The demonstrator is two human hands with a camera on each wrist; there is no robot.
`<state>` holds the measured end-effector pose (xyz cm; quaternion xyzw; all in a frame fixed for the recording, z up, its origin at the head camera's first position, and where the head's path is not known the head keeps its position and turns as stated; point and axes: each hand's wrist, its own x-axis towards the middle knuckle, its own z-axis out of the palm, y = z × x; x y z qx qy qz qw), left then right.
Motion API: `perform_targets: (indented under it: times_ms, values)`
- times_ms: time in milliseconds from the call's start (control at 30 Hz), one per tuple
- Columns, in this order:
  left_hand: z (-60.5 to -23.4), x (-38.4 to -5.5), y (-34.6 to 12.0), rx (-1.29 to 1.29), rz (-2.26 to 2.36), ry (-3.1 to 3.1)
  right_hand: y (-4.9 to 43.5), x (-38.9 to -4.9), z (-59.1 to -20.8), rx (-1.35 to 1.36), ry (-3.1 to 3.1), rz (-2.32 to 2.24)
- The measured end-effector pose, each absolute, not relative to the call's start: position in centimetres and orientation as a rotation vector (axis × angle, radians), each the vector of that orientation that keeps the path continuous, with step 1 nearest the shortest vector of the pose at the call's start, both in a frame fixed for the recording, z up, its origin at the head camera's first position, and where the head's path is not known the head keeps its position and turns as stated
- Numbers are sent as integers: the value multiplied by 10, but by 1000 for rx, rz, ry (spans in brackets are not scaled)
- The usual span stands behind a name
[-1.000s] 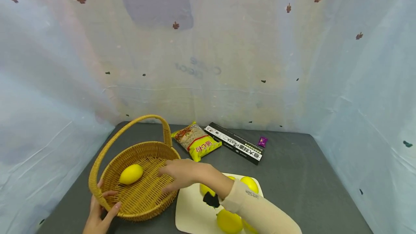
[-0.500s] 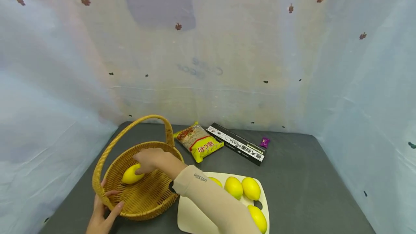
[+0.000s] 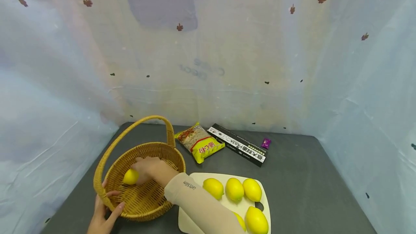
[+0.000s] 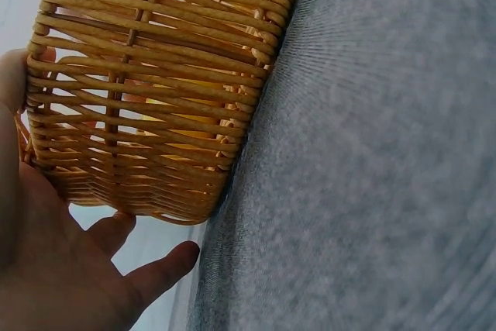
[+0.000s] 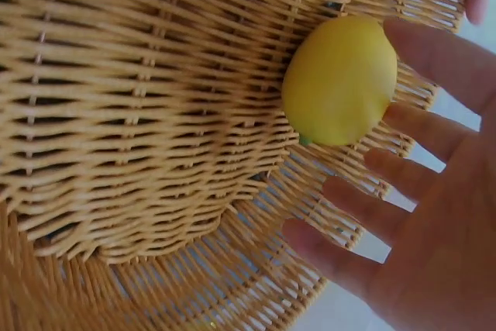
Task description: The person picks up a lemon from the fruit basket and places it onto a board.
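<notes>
A yellow lemon point(image 5: 341, 79) lies against the inner wall of a round wicker basket point(image 3: 143, 205) with a tall arched handle. My right hand point(image 3: 146, 170) reaches into the basket beside the lemon. In the right wrist view its fingers point(image 5: 384, 215) extend straight and spread, with the thumb and index fingertips right at the lemon's edge. At the basket's near left side, my left hand point(image 3: 102, 214) holds the rim below the foot of the handle. The left wrist view shows that hand's thumb over the rim and other fingers point(image 4: 163, 273) spread along the outside of the weave.
Right of the basket, a cream cutting board point(image 3: 191, 223) bears several lemons point(image 3: 256, 220), partly covered by my right sleeve point(image 3: 203, 205). Behind stand a yellow food packet point(image 3: 199, 143), a black pasta box point(image 3: 238, 145) and a small purple wrapper point(image 3: 266, 143). A plastic sheet point(image 3: 214, 100) rises behind the table.
My right hand has moved left and deeper into the basket, reaching the lemon, then shifted slightly down beside it. My left hand stays on the rim.
</notes>
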<state>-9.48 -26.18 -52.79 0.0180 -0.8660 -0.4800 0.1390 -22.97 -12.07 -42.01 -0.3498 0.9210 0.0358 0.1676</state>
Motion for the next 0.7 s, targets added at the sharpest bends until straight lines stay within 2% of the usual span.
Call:
perform_targets:
  times_ms: [233,700]
  values:
    - [-530,-94,-263,24,-1386,-2490,-128,-224,-420,-1059,2479,25]
    - [-528,-94,-261,65,-1329,-2512,-126,-212,-409,-881,2101,123]
